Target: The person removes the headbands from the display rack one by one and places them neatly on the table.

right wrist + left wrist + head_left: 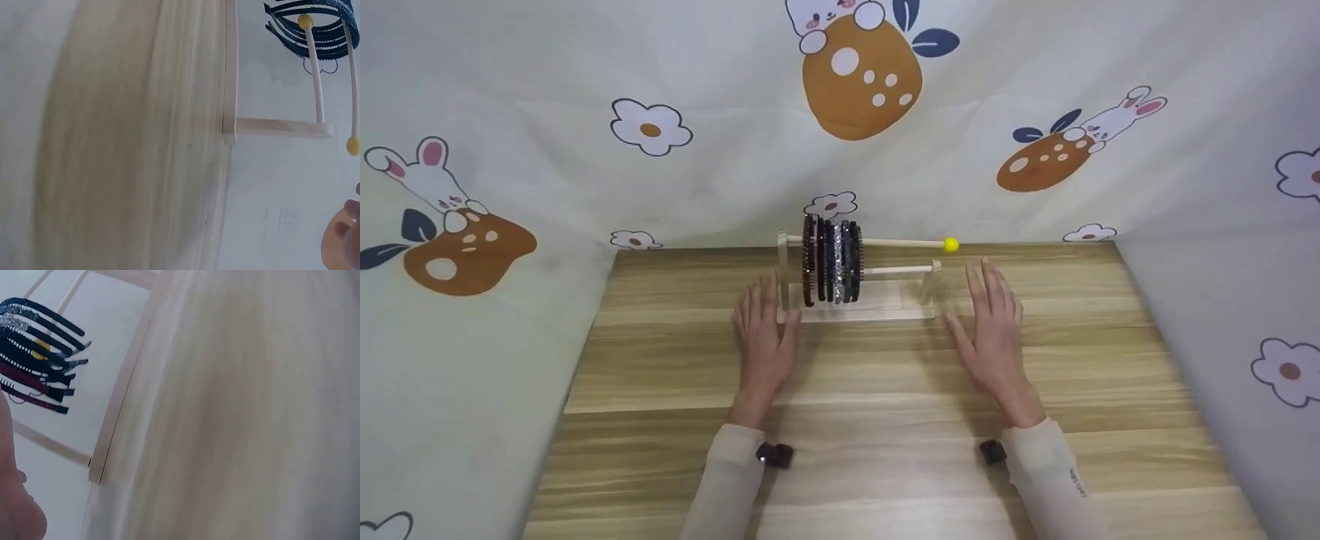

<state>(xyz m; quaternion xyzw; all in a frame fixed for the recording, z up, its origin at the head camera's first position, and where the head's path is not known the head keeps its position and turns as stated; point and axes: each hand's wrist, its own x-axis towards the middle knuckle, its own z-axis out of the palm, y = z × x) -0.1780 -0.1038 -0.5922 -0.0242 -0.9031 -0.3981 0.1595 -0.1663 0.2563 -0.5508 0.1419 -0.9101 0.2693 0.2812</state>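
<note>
A wooden rack [855, 313] stands near the table's back edge, with several dark headbands [832, 262] hung side by side at the left of its rods. One headband in the row is silvery and glittery. A yellow ball [951, 244] caps the upper rod's right end. My left hand [763, 337] lies with straight fingers beside the rack's left end; whether it touches the base I cannot tell. My right hand [996, 337] lies apart from the rack's right end, fingers straight, holding nothing. The left wrist view shows the headbands [39, 354] with their tips pointing outward.
The wood-grain table [870, 420] stretches in front of the rack. Behind it and at both sides hangs a pale cloth [720, 180] printed with rabbits, flowers and orange shapes. A small black device [776, 454] sits at the left wrist, another [993, 451] at the right.
</note>
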